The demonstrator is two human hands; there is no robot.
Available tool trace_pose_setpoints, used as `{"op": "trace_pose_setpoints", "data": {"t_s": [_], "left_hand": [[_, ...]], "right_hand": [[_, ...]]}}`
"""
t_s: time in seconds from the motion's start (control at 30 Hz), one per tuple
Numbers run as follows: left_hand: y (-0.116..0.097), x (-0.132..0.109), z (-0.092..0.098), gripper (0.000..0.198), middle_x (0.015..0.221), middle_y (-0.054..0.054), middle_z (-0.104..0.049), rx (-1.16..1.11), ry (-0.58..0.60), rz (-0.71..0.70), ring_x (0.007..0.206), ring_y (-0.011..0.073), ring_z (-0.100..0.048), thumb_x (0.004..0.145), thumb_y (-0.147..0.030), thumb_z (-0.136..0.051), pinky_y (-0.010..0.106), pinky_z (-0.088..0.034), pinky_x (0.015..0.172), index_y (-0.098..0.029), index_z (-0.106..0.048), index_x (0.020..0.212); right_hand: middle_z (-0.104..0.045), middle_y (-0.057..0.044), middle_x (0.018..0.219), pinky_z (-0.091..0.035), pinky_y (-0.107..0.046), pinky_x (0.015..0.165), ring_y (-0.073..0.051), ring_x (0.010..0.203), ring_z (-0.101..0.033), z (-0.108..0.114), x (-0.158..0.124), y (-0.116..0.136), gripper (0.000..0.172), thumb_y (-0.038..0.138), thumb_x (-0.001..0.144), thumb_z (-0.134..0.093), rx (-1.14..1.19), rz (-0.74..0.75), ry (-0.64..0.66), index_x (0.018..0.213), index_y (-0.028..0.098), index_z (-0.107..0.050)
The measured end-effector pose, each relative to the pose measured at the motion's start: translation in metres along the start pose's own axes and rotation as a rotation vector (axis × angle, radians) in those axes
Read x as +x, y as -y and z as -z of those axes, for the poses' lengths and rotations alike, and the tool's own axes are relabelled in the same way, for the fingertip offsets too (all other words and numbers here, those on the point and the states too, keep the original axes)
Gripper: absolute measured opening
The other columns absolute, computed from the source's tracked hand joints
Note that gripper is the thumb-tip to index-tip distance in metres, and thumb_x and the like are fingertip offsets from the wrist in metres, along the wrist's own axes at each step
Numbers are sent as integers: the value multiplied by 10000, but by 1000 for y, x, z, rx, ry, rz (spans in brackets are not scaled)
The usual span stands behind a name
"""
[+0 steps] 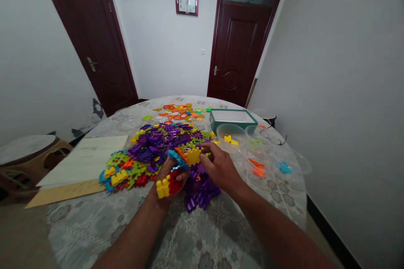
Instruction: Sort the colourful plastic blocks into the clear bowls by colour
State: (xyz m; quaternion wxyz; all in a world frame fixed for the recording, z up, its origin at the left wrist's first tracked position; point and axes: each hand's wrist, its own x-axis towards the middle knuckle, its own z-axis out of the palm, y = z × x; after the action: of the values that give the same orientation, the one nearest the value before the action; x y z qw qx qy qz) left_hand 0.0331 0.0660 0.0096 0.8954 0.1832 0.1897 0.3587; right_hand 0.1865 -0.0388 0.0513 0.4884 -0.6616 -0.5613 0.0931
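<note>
Two bare hands meet over a round table (126, 218), both busy with one small build (176, 180) of toy pieces. The left hand (164, 171) curls around its red and blue parts, with yellow pegs (163, 188) jutting out at 7 o'clock. The right hand (222, 167) comes in from 4 o'clock, thumb and fingers pinched narrow on the edge of a yellow piece (193, 157) at the build's upper right — whether that piece is fully joined, I cannot tell.

Just beyond the hands, toward 11 o'clock, spreads a big pile (158, 143), mostly purple with green, yellow, red and blue. More purple pieces (202, 195) lie close by at 5 o'clock. At 12 o'clock, past the pile, sit flat orange pieces (178, 113).

A green-edged box (234, 126) stands at 1 o'clock. Clear tubs run from 2 to 3 o'clock — one holding yellow bits (231, 139), another orange bits (257, 168). Blue bits (284, 167) lie farther out at 3. Pale paper (83, 159) lies at 9 o'clock, a stool (28, 149) beyond it.
</note>
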Motion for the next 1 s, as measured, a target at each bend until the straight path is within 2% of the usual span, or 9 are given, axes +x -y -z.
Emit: {"op": "trace_pose_setpoints", "data": {"t_s": [0.1, 0.27, 0.37, 0.47, 0.6, 0.7, 0.77, 0.9, 1.0], "left_hand": [[1, 0, 4, 132, 736, -41, -626, 25, 16, -87, 406, 58, -457, 950, -123, -654, 157, -345, 353, -209, -599, 1033], [-1, 3, 11, 122, 773, -27, -634, -4, 26, -116, 462, 69, -509, 960, -92, -609, 156, -360, 372, -205, -575, 991], [-2, 4, 13, 129, 755, -33, -618, -6, 26, -119, 500, 77, -548, 952, -88, -613, 153, -364, 379, -208, -568, 968], [-4, 3, 13, 146, 800, -23, -637, -15, 45, -129, 571, 90, -606, 940, -99, -640, 150, -380, 395, -219, -570, 984], [-6, 1, 13, 201, 819, -25, -641, 29, 51, -121, 582, 95, -611, 900, -77, -679, 151, -371, 390, -225, -579, 994], [-5, 2, 14, 199, 785, -27, -618, 45, 56, -104, 562, 95, -591, 886, -96, -716, 155, -373, 392, -218, -590, 981], [-4, 3, 16, 185, 793, -14, -625, 48, 57, -82, 569, 98, -598, 881, -118, -741, 152, -371, 390, -209, -599, 959], [-2, 3, 18, 189, 845, 27, -661, 82, 61, -43, 621, 118, -635, 859, -128, -764, 142, -376, 384, -193, -619, 963], [0, 2, 17, 188, 845, 39, -667, 107, 63, -26, 669, 143, -664, 863, -137, -753, 135, -380, 379, -198, -623, 983]], "right_hand": [[-777, -52, 1001, -547, -330, 827, -206, 887, -716, -8, 4, -3, 216, 277, 969, -571, 92, -17, 26, 1109, 208, -721], [-748, -32, 953, -532, -301, 761, -191, 837, -695, -14, -3, -8, 214, 351, 972, -598, 224, -68, 32, 1083, 206, -710], [-739, -32, 932, -530, -289, 722, -186, 803, -685, -9, -6, -10, 228, 381, 971, -610, 266, -91, 30, 1069, 201, -710], [-752, -46, 936, -542, -290, 698, -192, 788, -694, 6, -5, -14, 267, 413, 965, -617, 296, -108, 4, 1085, 195, -713], [-767, -65, 911, -552, -325, 696, -206, 735, -692, 40, 7, -34, 335, 456, 951, -621, 67, -96, -196, 1122, 191, -735], [-780, -98, 936, -560, -383, 779, -244, 795, -714, 62, 22, -59, 349, 443, 944, -602, -245, -54, -382, 1114, 181, -756], [-786, -124, 989, -564, -414, 831, -264, 850, -726, 70, 30, -77, 362, 411, 941, -579, -369, -44, -437, 1137, 164, -755], [-776, -154, 1120, -573, -450, 909, -277, 939, -736, 71, 34, -98, 391, 349, 952, -542, -431, -16, -482, 1231, 145, -724], [-767, -143, 1133, -583, -437, 921, -267, 979, -731, 59, 26, -90, 334, 331, 981, -532, -383, 85, -479, 1190, 164, -732]]}}
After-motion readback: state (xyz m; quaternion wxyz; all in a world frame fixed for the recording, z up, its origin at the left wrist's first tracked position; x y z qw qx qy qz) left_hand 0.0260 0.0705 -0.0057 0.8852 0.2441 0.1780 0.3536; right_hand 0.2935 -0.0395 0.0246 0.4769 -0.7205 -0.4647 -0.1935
